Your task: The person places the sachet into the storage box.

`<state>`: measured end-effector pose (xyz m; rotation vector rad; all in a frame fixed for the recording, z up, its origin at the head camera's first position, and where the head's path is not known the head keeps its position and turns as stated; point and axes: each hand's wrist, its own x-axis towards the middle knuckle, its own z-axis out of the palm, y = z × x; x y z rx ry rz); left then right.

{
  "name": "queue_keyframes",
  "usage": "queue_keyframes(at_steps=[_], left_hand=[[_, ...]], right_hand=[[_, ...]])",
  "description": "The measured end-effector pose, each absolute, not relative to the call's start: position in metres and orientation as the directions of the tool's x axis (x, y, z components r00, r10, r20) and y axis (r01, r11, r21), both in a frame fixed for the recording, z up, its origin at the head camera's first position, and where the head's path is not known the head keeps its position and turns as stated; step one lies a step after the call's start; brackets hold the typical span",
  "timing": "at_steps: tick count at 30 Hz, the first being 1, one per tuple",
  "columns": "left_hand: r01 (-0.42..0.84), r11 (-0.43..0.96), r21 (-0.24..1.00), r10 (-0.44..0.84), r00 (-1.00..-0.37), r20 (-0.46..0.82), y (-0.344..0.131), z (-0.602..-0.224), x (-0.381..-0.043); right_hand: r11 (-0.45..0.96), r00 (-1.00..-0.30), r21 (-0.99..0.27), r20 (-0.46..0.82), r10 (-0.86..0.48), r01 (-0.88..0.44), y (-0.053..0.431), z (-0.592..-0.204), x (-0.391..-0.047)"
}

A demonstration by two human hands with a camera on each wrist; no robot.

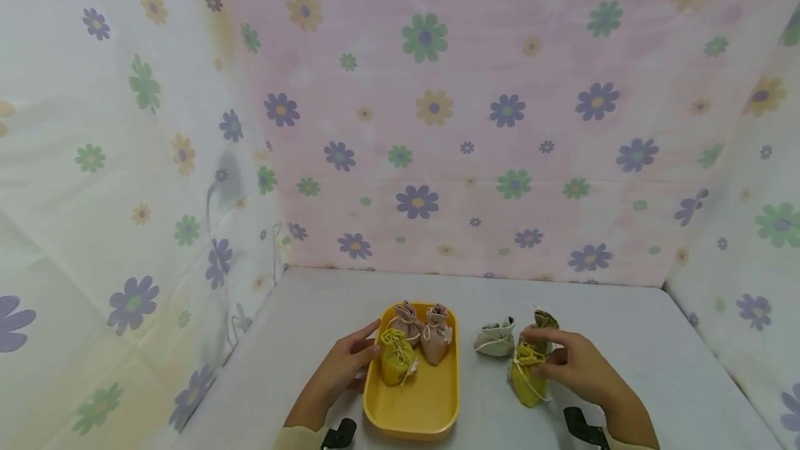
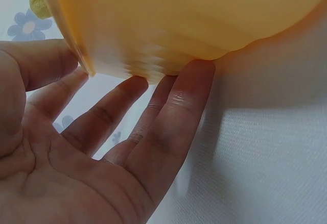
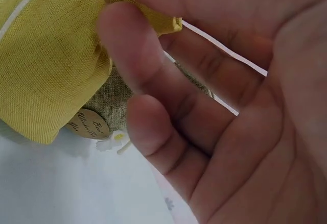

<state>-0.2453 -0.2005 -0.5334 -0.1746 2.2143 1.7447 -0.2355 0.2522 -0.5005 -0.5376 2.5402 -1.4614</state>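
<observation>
Yellow tray (image 1: pixel 428 398): on the white tabletop (image 1: pixel 481 408), just to the right of the left hand and well apart from the right one, its long sides running away from the person.
Left hand (image 1: pixel 346 360): holds the tray by its near long side, thumb at the rim, the other fingers spaced apart with their tips against the outer wall.
Chartreuse pouch (image 1: pixel 395 367): inside the tray, beside the left thumb, its neck tied with thin cord.
Two dusty-pink pouches (image 1: pixel 437 340): also inside, at the tray's far end, beyond the left thumb, side by side with gathered necks.
Right hand (image 1: pixel 575 363): pinches the gathered neck of the mustard pouch between thumb and fingers, the lower fingers bent.
Mustard pouch (image 1: pixel 528 387): just below the right fingertips, a white cord trailing down it; whether its base touches the tabletop, I cannot tell.
Brown pouch (image 1: pixel 546 319): coarsely woven, behind the mustard pouch and partly hidden by it and the right fingers.
Round tag (image 3: pixel 88 124): low on the brown pouch, dark lettering on it, a white flower (image 3: pixel 115 140) just beside.
Pale grey pouch (image 1: pixel 496 340): on the tabletop between the hands, nearer the right fingertips, cord around its neck.
Flowered cloth (image 1: pixel 462 40): beyond both hands and along either side.
</observation>
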Motion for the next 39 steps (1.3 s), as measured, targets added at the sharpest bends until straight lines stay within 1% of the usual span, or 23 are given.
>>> queue_keyframes(at_steps=[5,9,13,16,26,39], left_hand=[[-0.294,0.244,0.924,0.093,-0.941,-0.324,-0.2,-0.534,-0.246],[-0.295,0.241,0.925,0.1,-0.94,-0.326,-0.2,-0.535,-0.247],[-0.285,0.243,0.927,0.111,-0.941,-0.319,-0.2,-0.535,-0.247],[-0.277,0.243,0.93,0.117,-0.943,-0.312,-0.201,-0.535,-0.247],[-0.282,0.242,0.928,0.11,-0.943,-0.315,-0.202,-0.533,-0.246],[-0.29,0.224,0.931,0.112,-0.941,-0.32,-0.202,-0.536,-0.246]], right_hand=[[0.506,-0.944,-0.836,0.04,-0.328,-0.211,0.248,-0.496,-0.234],[0.541,-0.951,-0.805,0.087,-0.297,-0.243,0.247,-0.495,-0.231],[0.563,-0.943,-0.771,0.147,-0.299,-0.298,0.247,-0.495,-0.23],[0.562,-0.939,-0.764,0.166,-0.302,-0.316,0.246,-0.495,-0.229],[0.567,-0.936,-0.76,0.157,-0.314,-0.318,0.243,-0.486,-0.228],[0.566,-0.927,-0.741,0.223,-0.3,-0.361,0.239,-0.478,-0.222]])
